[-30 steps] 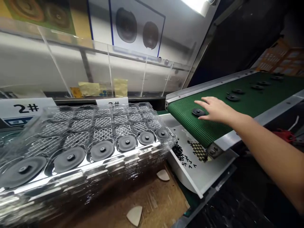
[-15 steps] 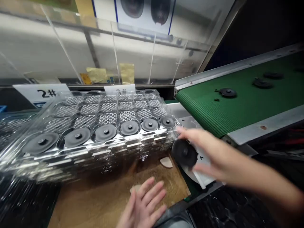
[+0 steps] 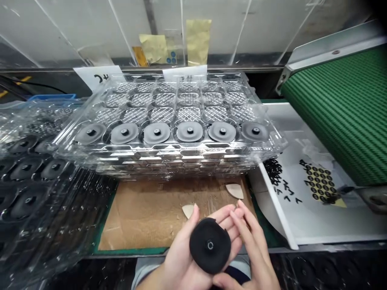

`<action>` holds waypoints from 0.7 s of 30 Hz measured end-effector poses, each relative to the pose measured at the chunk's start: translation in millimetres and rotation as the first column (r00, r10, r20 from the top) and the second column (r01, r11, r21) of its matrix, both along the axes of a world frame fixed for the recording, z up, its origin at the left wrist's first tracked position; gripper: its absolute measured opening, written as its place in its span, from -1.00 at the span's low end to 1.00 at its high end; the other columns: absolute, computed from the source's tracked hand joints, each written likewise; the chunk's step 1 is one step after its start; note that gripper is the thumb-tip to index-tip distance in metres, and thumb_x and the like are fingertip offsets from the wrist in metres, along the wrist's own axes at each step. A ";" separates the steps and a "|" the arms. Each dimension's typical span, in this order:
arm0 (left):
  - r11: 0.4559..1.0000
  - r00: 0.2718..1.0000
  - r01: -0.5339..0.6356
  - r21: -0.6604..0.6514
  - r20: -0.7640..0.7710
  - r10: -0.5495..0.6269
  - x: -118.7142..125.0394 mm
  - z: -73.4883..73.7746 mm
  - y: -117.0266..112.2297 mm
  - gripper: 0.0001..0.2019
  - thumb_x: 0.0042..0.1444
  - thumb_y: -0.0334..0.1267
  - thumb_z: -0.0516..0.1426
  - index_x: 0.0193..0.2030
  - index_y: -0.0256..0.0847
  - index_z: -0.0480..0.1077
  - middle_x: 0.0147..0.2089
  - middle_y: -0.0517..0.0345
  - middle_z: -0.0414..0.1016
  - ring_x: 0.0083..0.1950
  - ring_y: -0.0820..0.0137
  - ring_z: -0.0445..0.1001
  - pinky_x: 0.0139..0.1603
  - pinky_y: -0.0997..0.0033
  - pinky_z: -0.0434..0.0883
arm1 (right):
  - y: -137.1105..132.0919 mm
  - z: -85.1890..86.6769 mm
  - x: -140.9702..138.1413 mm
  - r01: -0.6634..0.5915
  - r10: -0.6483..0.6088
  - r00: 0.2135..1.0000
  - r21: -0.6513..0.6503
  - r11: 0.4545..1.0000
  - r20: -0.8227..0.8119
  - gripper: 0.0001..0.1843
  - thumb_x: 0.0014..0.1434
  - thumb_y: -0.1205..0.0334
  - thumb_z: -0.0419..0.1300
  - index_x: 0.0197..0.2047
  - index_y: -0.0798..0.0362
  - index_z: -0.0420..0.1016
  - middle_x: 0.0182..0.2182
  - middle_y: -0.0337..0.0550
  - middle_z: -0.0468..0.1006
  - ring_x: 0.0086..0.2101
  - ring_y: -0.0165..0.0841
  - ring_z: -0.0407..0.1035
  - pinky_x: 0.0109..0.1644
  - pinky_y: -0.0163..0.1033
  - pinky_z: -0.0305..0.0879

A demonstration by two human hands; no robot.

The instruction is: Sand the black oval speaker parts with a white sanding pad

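Note:
Low in the view, a round black rubber disc (image 3: 210, 245) with a small metal-ringed centre hole sits between my two hands. My left hand (image 3: 181, 257) cradles it from below, and the fingertips of my right hand (image 3: 254, 249) press against its right side. Just above my hands, a pale wedge-shaped scrap (image 3: 188, 210) lies on the brown cardboard sheet (image 3: 145, 225). Farther ahead stands a stack of clear plastic trays (image 3: 169, 155), with several grey discs (image 3: 190, 131) in its front row of pockets.
A green ribbed conveyor belt (image 3: 341, 117) runs along the right, above a white sloped sheet (image 3: 302, 217) holding small black pieces. Clear trays of black discs (image 3: 27, 169) are stacked at the left. Paper labels (image 3: 184, 72) and yellow notes (image 3: 154, 48) stand behind the trays.
My right hand has taken the disc from the belt and brought it in front of me. My left hand has joined it, and the view has turned left and down.

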State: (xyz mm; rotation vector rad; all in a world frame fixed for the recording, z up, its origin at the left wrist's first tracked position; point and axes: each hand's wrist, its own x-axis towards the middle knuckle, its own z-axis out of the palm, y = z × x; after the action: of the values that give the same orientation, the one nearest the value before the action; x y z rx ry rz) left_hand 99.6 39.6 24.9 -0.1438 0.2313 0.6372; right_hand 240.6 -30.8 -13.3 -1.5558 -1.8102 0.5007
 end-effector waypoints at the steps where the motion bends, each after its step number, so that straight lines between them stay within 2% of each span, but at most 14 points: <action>1: 1.000 1.000 -0.010 -0.001 -0.002 0.010 1.0 1.2 -0.4 -0.35 0.31 -0.05 -0.35 0.15 -0.49 0.31 0.22 -0.13 0.36 0.25 0.28 0.30 0.29 0.35 0.15 | 0.3 0.8 0.5 -0.014 0.014 1.000 -0.007 1.000 -0.013 -0.08 0.12 -0.28 0.04 0.40 -0.11 -0.24 0.36 -0.04 -0.18 0.25 0.03 0.01 0.07 -0.01 0.38; 6: 0.998 0.997 -0.052 -0.042 -0.053 0.050 2.9 5.4 -1.3 -0.38 0.32 -0.07 -0.32 0.15 -0.53 0.30 0.21 -0.16 0.35 0.25 0.27 0.30 0.27 0.36 0.19 | 1.6 1.8 0.0 -0.066 0.063 0.997 -0.063 0.996 -0.047 -0.03 0.07 -0.26 0.14 0.39 -0.23 -0.28 0.37 -0.16 -0.28 0.23 0.09 0.07 0.01 0.04 0.43; 10: 0.997 0.997 -0.053 -0.056 -0.061 0.050 -0.1 7.8 0.0 -0.42 0.32 -0.10 -0.27 0.12 -0.52 0.34 0.18 -0.12 0.39 0.22 0.29 0.34 0.24 0.39 0.24 | 1.4 2.0 -2.9 -0.066 0.062 0.996 -0.067 0.996 -0.059 -0.02 0.04 -0.23 0.19 0.38 -0.24 -0.24 0.36 -0.13 -0.22 0.21 0.11 0.10 0.03 0.07 0.41; 16: 0.987 0.996 -0.036 -0.154 -0.085 0.023 -3.1 9.3 -0.3 -0.50 0.31 -0.11 -0.16 0.05 -0.47 0.41 0.11 -0.08 0.48 0.16 0.30 0.42 0.21 0.39 0.29 | 2.4 5.0 -6.1 -0.076 0.071 0.996 -0.081 0.994 -0.060 -0.14 0.02 -0.24 0.20 0.32 -0.24 0.00 0.32 -0.07 -0.06 0.17 0.12 0.16 -0.04 0.06 0.46; 21: 0.972 0.995 -0.073 -0.223 -0.081 0.056 -6.1 10.5 -1.1 -0.49 0.31 -0.13 -0.17 0.02 -0.51 0.43 0.07 -0.09 0.51 0.12 0.30 0.45 0.21 0.38 0.30 | 2.6 9.7 -16.4 -0.015 -0.001 0.990 -0.112 0.994 -0.141 -0.27 0.05 -0.31 0.10 0.23 -0.24 0.15 0.27 -0.04 0.04 0.17 0.08 0.18 0.02 0.09 0.42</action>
State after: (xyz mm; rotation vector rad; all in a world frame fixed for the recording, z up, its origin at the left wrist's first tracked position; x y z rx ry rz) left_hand 93.5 38.4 35.4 -0.3485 0.3723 0.6802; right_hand 224.2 -28.2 -3.6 -1.5484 -1.7053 0.7094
